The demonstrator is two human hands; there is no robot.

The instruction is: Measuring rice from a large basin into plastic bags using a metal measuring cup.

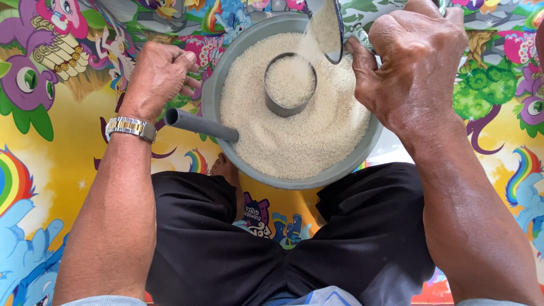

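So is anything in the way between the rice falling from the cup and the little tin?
Nothing visible. The right hand tips the cup just above the little tin, and the falling rice drops straight into its open top. The grey pipe lies off to the side.

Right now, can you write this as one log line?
right hand: tips cup, rice pours into tin | left hand: on basin rim | pipe in rice
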